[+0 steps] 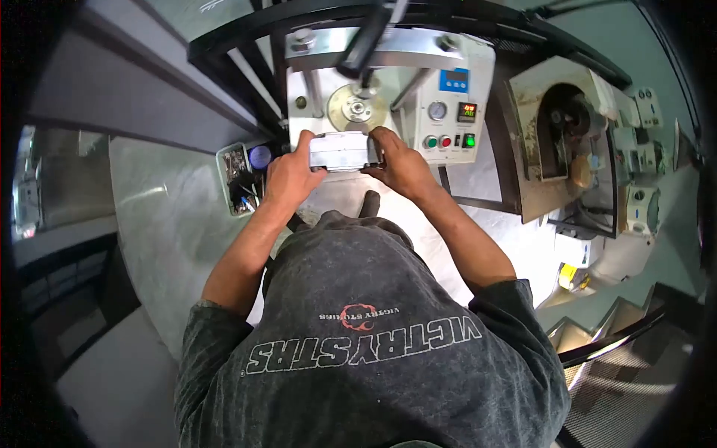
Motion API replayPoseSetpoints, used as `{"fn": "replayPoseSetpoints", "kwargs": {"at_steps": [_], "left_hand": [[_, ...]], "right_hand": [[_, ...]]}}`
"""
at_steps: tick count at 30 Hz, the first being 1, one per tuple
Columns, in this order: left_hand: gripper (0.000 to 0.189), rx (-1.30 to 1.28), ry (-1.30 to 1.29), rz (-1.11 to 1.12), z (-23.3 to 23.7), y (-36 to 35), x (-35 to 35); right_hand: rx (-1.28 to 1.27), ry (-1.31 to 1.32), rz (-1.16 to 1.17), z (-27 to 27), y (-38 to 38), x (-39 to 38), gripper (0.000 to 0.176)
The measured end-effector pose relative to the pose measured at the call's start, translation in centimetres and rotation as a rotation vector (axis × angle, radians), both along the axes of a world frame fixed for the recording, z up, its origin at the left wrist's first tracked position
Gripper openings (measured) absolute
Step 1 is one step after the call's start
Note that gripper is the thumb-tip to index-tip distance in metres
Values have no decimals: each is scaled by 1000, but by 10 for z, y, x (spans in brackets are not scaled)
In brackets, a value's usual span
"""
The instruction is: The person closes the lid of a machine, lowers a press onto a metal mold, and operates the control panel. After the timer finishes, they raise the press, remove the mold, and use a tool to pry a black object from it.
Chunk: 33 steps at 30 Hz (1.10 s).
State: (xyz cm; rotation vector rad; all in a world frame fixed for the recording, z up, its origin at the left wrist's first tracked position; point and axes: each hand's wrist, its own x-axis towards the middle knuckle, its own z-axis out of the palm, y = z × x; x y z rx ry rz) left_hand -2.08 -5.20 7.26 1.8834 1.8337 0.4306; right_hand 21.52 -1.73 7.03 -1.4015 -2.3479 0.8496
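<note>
A pale grey rectangular block (340, 151) is held level between both of my hands, just in front of a white press machine (455, 112). My left hand (290, 175) grips its left end with the thumb on top. My right hand (397, 163) clasps its right end. Behind the block, on the machine, sits a round metal disc (357, 109) beneath a black lever handle (364, 41). The machine's panel shows a red button, two green buttons, a gauge and small digital displays.
A small tray (240, 179) of tools and a blue cap stands left of my left hand. A second, dirty machine (564, 131) stands at the right, with white control boxes beyond it. A black curved rail runs behind.
</note>
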Motion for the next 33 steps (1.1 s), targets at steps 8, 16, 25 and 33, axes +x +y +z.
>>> {"fn": "replayPoseSetpoints", "kwargs": {"at_steps": [8,16,25,33], "left_hand": [[89,24,-377,1,-26,-33,-38],[72,-326,-437,471,-176,-197,-165],[63,-264,-285,729,-291,-140,-260],[25,-158,89,806,-375,-96,-287]], "right_hand": [[236,-170,-225,31,-29,-49,87],[-613,190,-15,-116,-110,-176,25],[-213,-188,97,-342,-62,-409,25],[-133,-254,170,-360,-45,-391,22]]}}
